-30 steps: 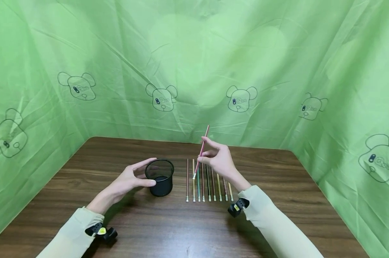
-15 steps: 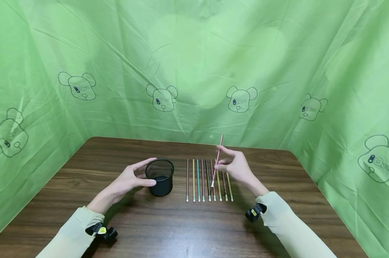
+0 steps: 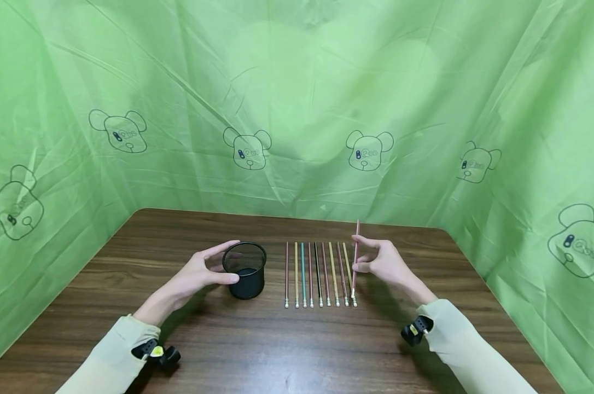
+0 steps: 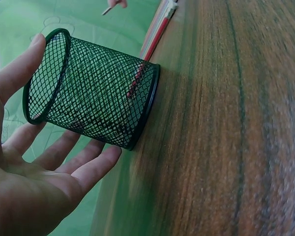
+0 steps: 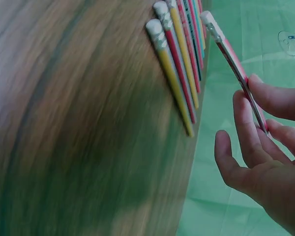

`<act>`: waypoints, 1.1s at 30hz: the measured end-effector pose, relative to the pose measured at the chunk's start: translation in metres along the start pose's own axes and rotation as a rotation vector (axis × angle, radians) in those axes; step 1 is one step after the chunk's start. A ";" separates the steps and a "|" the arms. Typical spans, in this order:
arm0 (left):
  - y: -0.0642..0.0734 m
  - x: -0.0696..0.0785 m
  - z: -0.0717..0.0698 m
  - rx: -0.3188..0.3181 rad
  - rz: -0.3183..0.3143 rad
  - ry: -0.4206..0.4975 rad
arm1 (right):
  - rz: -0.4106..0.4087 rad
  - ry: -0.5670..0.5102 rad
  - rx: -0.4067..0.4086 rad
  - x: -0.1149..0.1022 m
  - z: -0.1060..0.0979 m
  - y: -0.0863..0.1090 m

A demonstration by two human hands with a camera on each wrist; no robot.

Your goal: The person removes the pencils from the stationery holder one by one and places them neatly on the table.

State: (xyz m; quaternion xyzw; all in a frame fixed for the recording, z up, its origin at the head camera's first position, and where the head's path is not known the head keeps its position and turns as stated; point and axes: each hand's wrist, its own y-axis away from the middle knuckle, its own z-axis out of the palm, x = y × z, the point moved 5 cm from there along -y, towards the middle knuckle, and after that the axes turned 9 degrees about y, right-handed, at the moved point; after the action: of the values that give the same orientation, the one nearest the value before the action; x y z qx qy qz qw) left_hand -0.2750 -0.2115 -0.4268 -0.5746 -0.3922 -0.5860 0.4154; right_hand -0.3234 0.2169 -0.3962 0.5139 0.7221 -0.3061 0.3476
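Note:
My left hand holds a black mesh pencil cup, thumb at its rim and fingers round its far side. In the left wrist view the mesh cup stands on the table. My right hand pinches a pink-red pencil between thumb and fingers, its white eraser end down. That end hovers by the rightmost yellow pencil of a row on the table. The right wrist view shows the held pencil off the table, beside the row's yellow pencil.
Several pencils lie side by side, eraser ends toward me, including a teal pencil and a dark pencil. The brown wooden table is enclosed by green cloth at the back and sides.
My right hand has carried the pink-red pencil rightward across the row to its right end, lowering it and bringing it nearer upright. My left hand and the cup have stayed in place.

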 end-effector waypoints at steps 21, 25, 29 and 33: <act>0.001 0.000 0.000 0.002 -0.006 -0.011 | 0.088 0.118 -0.130 0.031 -0.002 -0.002; 0.001 0.000 0.000 0.002 -0.003 -0.012 | 0.112 0.122 -0.125 0.035 -0.002 -0.006; 0.001 0.000 0.000 0.001 0.001 -0.010 | 0.121 0.110 -0.133 0.037 -0.001 -0.008; 0.001 0.000 0.000 0.002 -0.001 -0.010 | 0.122 0.100 -0.149 0.039 0.001 -0.010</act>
State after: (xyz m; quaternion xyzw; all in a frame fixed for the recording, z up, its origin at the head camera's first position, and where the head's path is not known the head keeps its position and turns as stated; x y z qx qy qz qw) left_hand -0.2743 -0.2118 -0.4264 -0.5770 -0.3949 -0.5830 0.4139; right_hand -0.3413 0.2340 -0.4282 0.5443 0.7266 -0.2036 0.3666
